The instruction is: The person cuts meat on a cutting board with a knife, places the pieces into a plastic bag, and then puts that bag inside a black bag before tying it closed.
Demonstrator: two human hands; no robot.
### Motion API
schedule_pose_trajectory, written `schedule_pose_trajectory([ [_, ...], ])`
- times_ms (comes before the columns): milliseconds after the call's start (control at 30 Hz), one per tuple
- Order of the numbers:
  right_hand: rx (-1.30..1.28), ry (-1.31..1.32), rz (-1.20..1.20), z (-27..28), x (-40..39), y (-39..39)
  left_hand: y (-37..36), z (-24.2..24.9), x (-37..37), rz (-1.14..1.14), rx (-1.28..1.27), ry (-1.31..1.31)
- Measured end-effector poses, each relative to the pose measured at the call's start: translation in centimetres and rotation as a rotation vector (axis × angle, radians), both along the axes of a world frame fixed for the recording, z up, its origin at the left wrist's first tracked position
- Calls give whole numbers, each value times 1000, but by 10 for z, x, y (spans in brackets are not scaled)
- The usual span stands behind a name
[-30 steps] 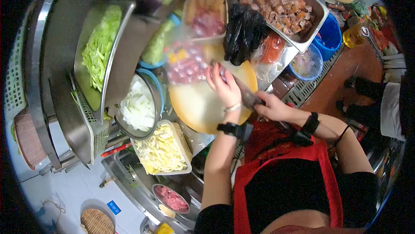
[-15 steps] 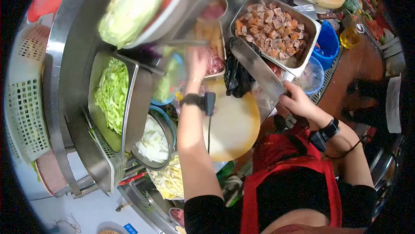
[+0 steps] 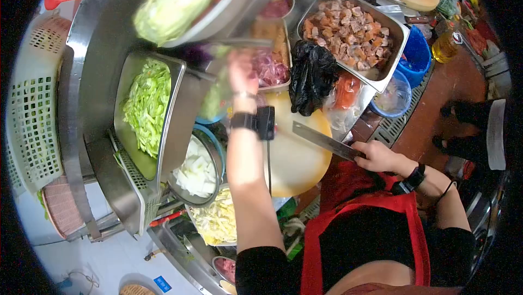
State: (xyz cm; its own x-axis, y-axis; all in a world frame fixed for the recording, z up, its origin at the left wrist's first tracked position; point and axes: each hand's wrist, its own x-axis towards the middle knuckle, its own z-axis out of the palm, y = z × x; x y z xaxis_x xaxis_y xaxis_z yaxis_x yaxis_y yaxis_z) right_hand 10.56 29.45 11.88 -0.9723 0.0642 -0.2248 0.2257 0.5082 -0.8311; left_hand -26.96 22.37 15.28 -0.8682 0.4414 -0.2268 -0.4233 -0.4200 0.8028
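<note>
In the head view, a person wearing a red apron (image 3: pixel 400 208) over black clothing has both bare arms stretched forward over a crowded work area. The right hand (image 3: pixel 377 156) is closed around the handle of a cleaver (image 3: pixel 327 143). The broad metal blade extends from the fist toward the left hand, over a round, pale cutting board (image 3: pixel 291 161); whether it touches the board cannot be told.

The left hand (image 3: pixel 243 71) is well apart from the cleaver, beyond the far left edge of the board. It is blurred, beside a shallow tray (image 3: pixel 275 88) of glossy red-purple pieces, and I cannot tell whether its fingers are apart or together, or whether they grip anything. A black device is strapped to each wrist.

A crumpled black plastic bag (image 3: pixel 312 80) lies at the board's far edge, between the red-purple pieces and a large metal tray (image 3: pixel 406 36) of diced brown meat (image 3: pixel 348 36). To the left, a deep steel container (image 3: pixel 175 111) holds green strips (image 3: pixel 146 107); nearer are white chunks (image 3: pixel 197 171) in a bowl and yellow-white shreds (image 3: pixel 218 219). A large pale green vegetable (image 3: pixel 171 6) sits in a blurred basin above. At the right, another person's dark legs (image 3: pixel 471 112) are visible.
</note>
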Motion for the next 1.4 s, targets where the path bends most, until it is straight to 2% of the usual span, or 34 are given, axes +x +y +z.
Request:
schedule_pose_trajectory([
  [67, -29, -25, -36, 4, 3, -2, 18, -31, -24, 66, -159, 185],
  [100, -31, -23, -49, 0, 6, -2, 20, -29, -29, 53, -160, 188],
  [167, 13, 15, -66, -10, 16, -6, 20, -24, -41, -55, -691, 441],
  [200, 8, 11, -81, -12, 19, -7, 22, -26, -42, -72, -693, 443],
  [400, 11, -54, -62, -12, 23, -8, 38, -36, -44, 56, -693, 1058],
  [433, 3, -62, -53, -12, 24, -10, 42, -36, -43, 45, -681, 1064],
  [500, -6, -71, -59, -14, 25, -11, 47, -27, -33, -5, -779, 1244],
  [533, -4, -91, -54, -16, 25, -12, 47, -29, -38, -5, -862, 1413],
  [633, 7, -78, -60, -21, 28, -15, 50, -25, -28, 9, -779, 1295],
  [667, 12, -61, -47, -23, 28, -15, 52, -13, -12, 3, -788, 1137],
  [700, 21, -41, -35, -24, 28, -14, 53, -20, -20, 1, -786, 1146],
  [767, 15, -48, -35, -25, 29, -13, 47, -56, -49, -21, -674, 980],
  [833, 12, -55, -34, -25, 28, -14, 47, -63, -61, -57, -580, 964],
  [900, 14, -52, -16, -26, 25, -15, 47, -28, -38, -156, -523, 552],
  [933, 15, -49, -22, -25, 24, -15, 45, -21, -34, -220, -488, 535],
  [1033, 27, -54, -10, -21, 21, -18, 48, -13, -29, -204, -368, 427],
  [1067, 25, -64, -8, -22, 21, -19, 49, -34, -46, -189, -243, 430],
  [1100, 22, -72, -6, -23, 20, -22, 52, -47, -51, -196, -247, 435],
  [1167, 28, -70, -11, -27, 20, -24, 62, -63, -47, -67, -494, 741],
  [1200, 37, -73, -7, -28, 21, -26, 57, -64, -46, -51, -685, 1086],
  [1233, 32, -74, -12, -28, 21, -26, 53, -64, -45, -59, -686, 1088],
  [1300, 38, -75, -18, -24, 22, -26, 40, -66, -49, 3, -1213, 1587],
  [1333, 38, -76, -21, -26, 22, -25, 38, -67, -52, 147, -1149, 1635],
  [1367, 48, -80, -17, -28, 22, -26, 40, -56, -46, 145, -1149, 1636],
  [1400, 58, -84, -11, -30, 23, -26, 44, -35, -36, 138, -1194, 1377],
])
